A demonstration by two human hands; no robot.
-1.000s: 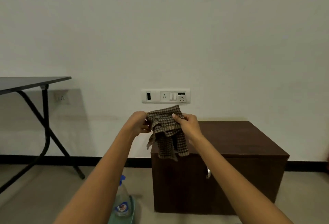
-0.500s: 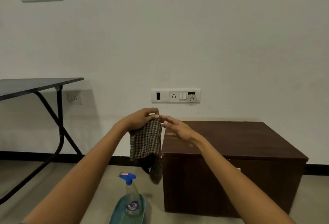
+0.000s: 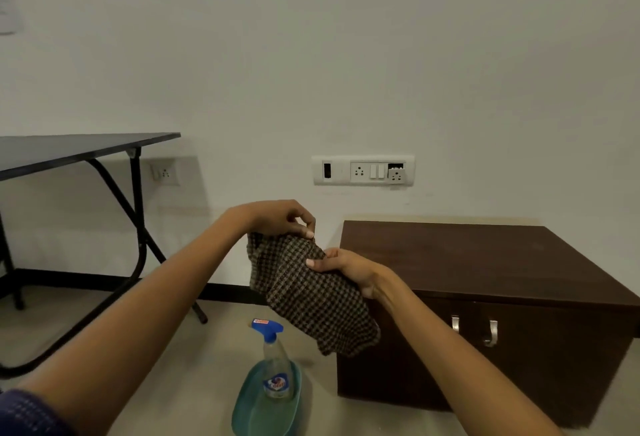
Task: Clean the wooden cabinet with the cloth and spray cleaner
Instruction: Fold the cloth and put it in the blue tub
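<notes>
A brown checked cloth (image 3: 311, 293) hangs in the air left of the dark wooden cabinet (image 3: 485, 262). My left hand (image 3: 280, 217) pinches the cloth's upper edge. My right hand (image 3: 349, 269) grips the cloth from the right side, thumb on top. The cabinet stands on the floor against the wall, with two metal handles (image 3: 474, 330) on its front. A clear spray bottle (image 3: 275, 363) with a blue trigger head stands upright in a teal tray (image 3: 252, 408) on the floor, below the cloth and left of the cabinet.
A black folding table (image 3: 69, 151) stands at the left, its legs reaching toward the middle of the floor. A white socket panel (image 3: 363, 170) is on the wall above the cabinet. Bare floor lies between the table legs and the tray.
My right hand, open beside the cloth half a second ago, now grips it. The cloth has been spread lower and to the right. The view has tilted down and left.
</notes>
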